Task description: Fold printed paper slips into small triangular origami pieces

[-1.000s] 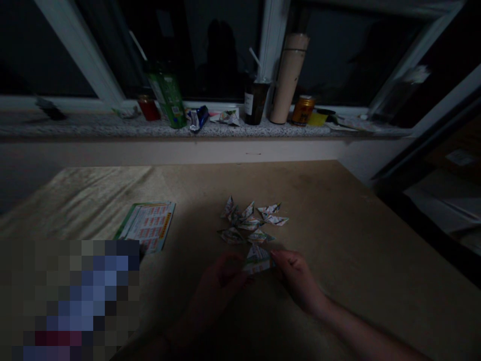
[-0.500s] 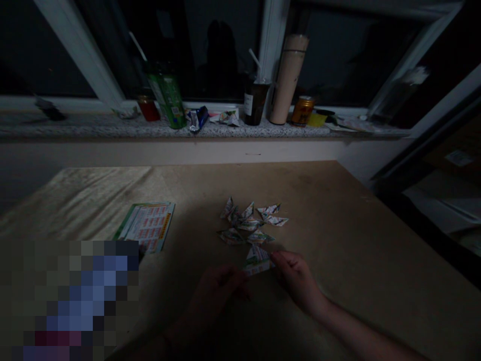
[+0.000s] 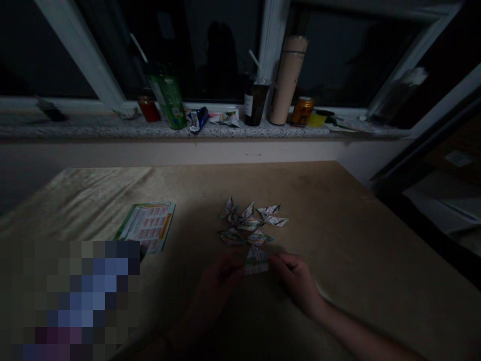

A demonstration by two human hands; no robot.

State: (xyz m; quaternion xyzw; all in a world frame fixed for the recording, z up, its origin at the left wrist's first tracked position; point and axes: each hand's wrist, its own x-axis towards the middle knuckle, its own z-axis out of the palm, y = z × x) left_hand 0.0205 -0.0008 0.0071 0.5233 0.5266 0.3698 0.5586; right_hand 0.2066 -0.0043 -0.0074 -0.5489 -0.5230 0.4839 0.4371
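A small folded piece of printed paper [image 3: 256, 261], pointed at the top with a flat strip along its bottom, is between my two hands. My right hand [image 3: 295, 276] pinches its right edge between thumb and fingers. At its left edge, my left hand [image 3: 224, 276] is closed on the paper, though deep shadow dims those fingers. Just beyond lie several folded paper pieces [image 3: 248, 220] with pointed wings, made of similar printed paper. Left of them is a stack of flat printed sheets [image 3: 148, 223] with a green border and red print.
Over the tan tabletop [image 3: 319, 200] runs a speckled windowsill [image 3: 218, 131]. On it stand a green bottle [image 3: 169, 100], a dark cup with a straw [image 3: 256, 103], a pink flask [image 3: 288, 80] and an orange can [image 3: 302, 111]. A blurred-out patch [image 3: 75, 301] covers the lower left.
My left hand has moved up slightly and come to grip the paper's left edge. The folded paper now sits more level. My right hand has hardly moved.
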